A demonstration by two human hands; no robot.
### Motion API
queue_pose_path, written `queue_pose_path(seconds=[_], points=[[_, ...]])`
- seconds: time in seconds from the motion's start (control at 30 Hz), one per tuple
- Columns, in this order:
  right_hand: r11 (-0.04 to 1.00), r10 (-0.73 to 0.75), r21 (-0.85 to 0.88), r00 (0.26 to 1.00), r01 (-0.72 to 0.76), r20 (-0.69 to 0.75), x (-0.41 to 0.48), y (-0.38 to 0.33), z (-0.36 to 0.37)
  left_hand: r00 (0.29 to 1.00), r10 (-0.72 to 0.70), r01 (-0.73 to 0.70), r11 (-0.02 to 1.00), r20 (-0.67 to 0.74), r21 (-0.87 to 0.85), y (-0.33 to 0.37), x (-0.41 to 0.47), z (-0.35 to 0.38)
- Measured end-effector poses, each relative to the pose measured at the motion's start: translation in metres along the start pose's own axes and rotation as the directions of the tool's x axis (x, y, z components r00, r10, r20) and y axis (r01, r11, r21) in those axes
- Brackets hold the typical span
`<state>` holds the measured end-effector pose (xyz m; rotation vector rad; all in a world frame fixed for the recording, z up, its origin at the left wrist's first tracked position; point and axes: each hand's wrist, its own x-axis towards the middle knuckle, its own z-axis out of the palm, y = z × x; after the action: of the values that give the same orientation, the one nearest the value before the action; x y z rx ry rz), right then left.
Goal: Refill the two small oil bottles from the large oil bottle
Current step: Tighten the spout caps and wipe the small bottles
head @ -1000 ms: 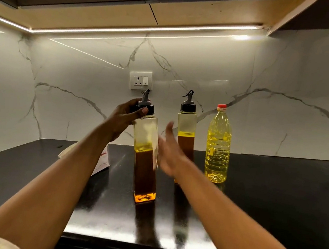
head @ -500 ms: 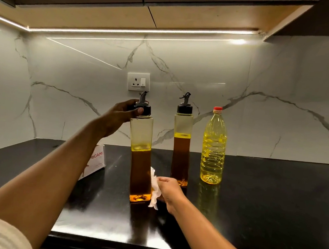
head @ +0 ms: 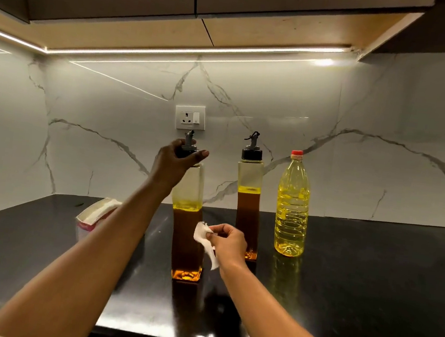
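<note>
A warm LED strip (head: pixel 200 52) under the cabinets (head: pixel 260 2) brightly lights the marble backsplash (head: pixel 387 108). The black surface (head: pixel 367 293) is dim, with glare near its front edge. Wide-angle distortion bends the edges; detail is soft.

**Hidden, cropped, unreadable**

Cannot see most of the cap of the near small bottle (head: pixel 184 235), wrapped by the left hand (head: pixel 174 163). Cannot see the lower right of the far small bottle (head: pixel 247 204) behind the right hand (head: pixel 231 242) and its white tissue (head: pixel 200 234). Cannot read the print on the box (head: pixel 91 216), half behind the left forearm, nor the lettering at the cap of the large bottle (head: pixel 292 203). Crops both arms at the bottom edge.
</note>
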<state>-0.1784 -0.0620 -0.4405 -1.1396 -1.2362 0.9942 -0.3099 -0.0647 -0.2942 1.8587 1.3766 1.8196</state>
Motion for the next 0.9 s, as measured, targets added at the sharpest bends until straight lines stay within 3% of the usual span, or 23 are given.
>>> queue_pose_path(seconds=[0.1, 0.2, 0.3, 0.4, 0.5, 0.6, 0.67, 0.73, 0.8, 0.83, 0.9], points=[[0.984, -0.115, -0.154, 0.982, 0.092, -0.149, 0.008, -0.005, -0.003, 0.998, -0.037, 0.042, 0.994, 0.052, -0.1, -0.002, 0.001, -0.004], [0.98, -0.052, -0.194, 0.997, 0.04, -0.057, 0.006, -0.003, 0.0, 0.971, -0.103, 0.148, 0.968, 0.215, -0.204, -0.008, 0.005, -0.011], [0.998, 0.056, 0.004, 0.995, -0.057, 0.077, -0.001, -0.008, 0.007, 0.964, -0.058, 0.114, 0.972, 0.259, -0.205, -0.011, 0.008, -0.016], [0.977, 0.034, 0.198, 0.976, -0.077, 0.214, 0.005, -0.037, 0.01, 0.964, -0.061, 0.125, 0.964, 0.259, -0.236, -0.014, 0.01, -0.019], [0.976, -0.137, 0.198, 0.964, 0.092, 0.227, 0.011, -0.091, 0.016, 0.969, -0.08, 0.139, 0.958, 0.233, -0.251, -0.013, 0.009, -0.016], [0.943, -0.322, 0.179, 0.902, 0.28, 0.288, 0.0, -0.11, 0.025, 0.974, -0.086, 0.147, 0.943, 0.208, -0.299, -0.012, 0.007, -0.01], [0.965, -0.248, 0.175, 0.9, 0.196, 0.36, -0.015, -0.076, 0.026, 0.974, -0.086, 0.159, 0.92, 0.212, -0.357, -0.013, 0.006, -0.008], [0.998, -0.013, 0.059, 0.892, -0.016, 0.452, -0.023, -0.02, 0.027, 0.972, -0.08, 0.165, 0.902, 0.22, -0.4, -0.013, 0.006, -0.009], [0.977, 0.211, -0.088, 0.835, -0.193, 0.508, -0.025, 0.013, 0.03, 0.968, -0.064, 0.163, 0.896, 0.243, -0.413, -0.011, 0.005, -0.008], [0.969, 0.236, -0.07, 0.815, -0.235, 0.529, -0.021, 0.011, 0.029, 0.966, -0.057, 0.161, 0.895, 0.251, -0.417, -0.009, 0.004, -0.006], [0.976, 0.138, 0.078, 0.854, -0.204, 0.502, -0.015, -0.024, 0.026, 0.965, -0.048, 0.157, 0.892, 0.258, -0.423, -0.005, 0.003, -0.001]])
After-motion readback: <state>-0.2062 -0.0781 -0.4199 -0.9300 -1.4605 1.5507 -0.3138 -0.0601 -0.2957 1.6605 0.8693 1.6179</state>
